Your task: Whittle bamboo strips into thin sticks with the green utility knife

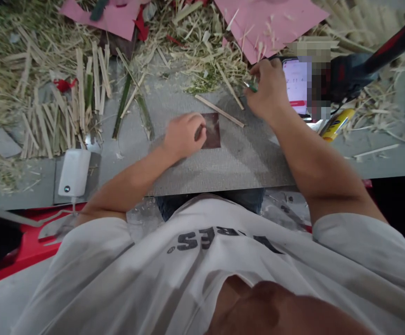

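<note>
My left hand (183, 135) rests curled on a grey board (223, 163), its fingers pressed onto a small dark reddish square piece (213, 132). Farther right, my right hand (267, 88) is closed in a pinch on a thin green-tipped stick (250, 86) near the board's far edge. Two pale bamboo strips (219, 111) lie on the board between the hands.
Bamboo strips (59, 116) and shavings (195, 42) cover the far table. Pink paper sheets (268, 23) lie at the back. A phone with a lit screen (295, 86) stands right of my right hand, beside a yellow tube (336, 124). A white power bank (74, 172) lies at left.
</note>
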Demonstrator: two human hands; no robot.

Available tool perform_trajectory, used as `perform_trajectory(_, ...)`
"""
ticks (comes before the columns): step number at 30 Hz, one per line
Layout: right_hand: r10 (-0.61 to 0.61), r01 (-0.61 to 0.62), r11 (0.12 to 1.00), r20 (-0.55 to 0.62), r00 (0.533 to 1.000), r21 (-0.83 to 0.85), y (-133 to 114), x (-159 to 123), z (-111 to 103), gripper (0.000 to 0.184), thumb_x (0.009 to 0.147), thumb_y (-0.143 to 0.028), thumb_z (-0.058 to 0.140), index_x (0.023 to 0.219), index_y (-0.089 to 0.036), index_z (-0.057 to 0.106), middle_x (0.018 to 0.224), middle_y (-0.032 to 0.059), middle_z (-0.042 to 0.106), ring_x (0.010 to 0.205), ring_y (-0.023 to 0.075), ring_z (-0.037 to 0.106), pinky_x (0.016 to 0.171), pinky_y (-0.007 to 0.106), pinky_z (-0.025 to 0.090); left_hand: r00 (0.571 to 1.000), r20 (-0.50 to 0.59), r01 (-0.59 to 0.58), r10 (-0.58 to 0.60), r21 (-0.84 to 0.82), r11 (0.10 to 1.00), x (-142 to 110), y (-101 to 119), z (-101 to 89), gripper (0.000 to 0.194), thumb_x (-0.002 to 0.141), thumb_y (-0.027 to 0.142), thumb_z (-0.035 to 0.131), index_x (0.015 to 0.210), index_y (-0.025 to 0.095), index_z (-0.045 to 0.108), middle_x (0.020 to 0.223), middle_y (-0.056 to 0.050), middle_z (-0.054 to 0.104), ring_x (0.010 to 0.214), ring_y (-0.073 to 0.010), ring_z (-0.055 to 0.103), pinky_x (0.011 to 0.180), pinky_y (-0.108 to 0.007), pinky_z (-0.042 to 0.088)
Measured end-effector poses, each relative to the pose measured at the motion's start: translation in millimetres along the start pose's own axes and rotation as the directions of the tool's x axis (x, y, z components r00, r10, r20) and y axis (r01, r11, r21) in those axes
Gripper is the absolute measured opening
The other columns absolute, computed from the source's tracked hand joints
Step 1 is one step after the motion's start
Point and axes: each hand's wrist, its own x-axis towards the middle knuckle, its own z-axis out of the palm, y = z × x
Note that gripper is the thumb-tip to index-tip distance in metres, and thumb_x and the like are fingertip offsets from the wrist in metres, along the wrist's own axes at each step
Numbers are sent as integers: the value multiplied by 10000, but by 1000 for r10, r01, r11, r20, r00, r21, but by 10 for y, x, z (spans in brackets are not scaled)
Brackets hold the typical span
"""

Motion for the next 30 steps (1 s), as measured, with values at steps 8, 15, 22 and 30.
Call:
perform_trajectory(8, -36, 93, 983, 331, 943, -157, -489, -257, 19, 235, 1030, -333, 820, 1190, -163, 794, 1255, 203, 816, 1124, 390, 733, 939, 504, 563, 956, 261, -123, 137, -69, 990, 150, -364, -128, 429, 1050, 563, 697, 1319, 249, 814, 1463, -177, 754, 1467, -448, 631, 1273, -681, 437)
perform_trajectory(15, -127, 83, 977, 223, 967, 197, -269, -177, 188, 215, 1071, -417, 761, 1008, -228, 682, 881, 103, 740, 835, 289, 697, 843, 475, 608, 971, 234, -43, 46, -16, 999, 161, -251, -91, 541, 969, 620, 809, 1352, 239, 785, 1448, -198, 719, 1426, -474, 620, 1251, -707, 427)
perform_trajectory(22, -23, -110, 714, 180, 983, 691, -355, -303, 470, 624, 1119, -867, 529, 1328, -279, 546, 1005, 75, 748, 710, 219, 703, 686, 419, 639, 965, 262, 6, 7, -50, 999, 141, -229, -115, 530, 1014, 591, 789, 1399, 226, 774, 1521, -217, 700, 1497, -480, 596, 1299, -720, 399)
perform_trajectory(30, -404, 321, 815, 76, 912, 482, -262, -356, 443, 278, 1147, -497, 603, 1102, -263, 744, 1103, 132, 808, 1083, 345, 800, 995, 531, 658, 958, 288, 36, -13, -74, 997, 131, -209, -125, 651, 980, 599, 835, 1510, 233, 737, 1544, -200, 705, 1486, -470, 606, 1300, -697, 417)
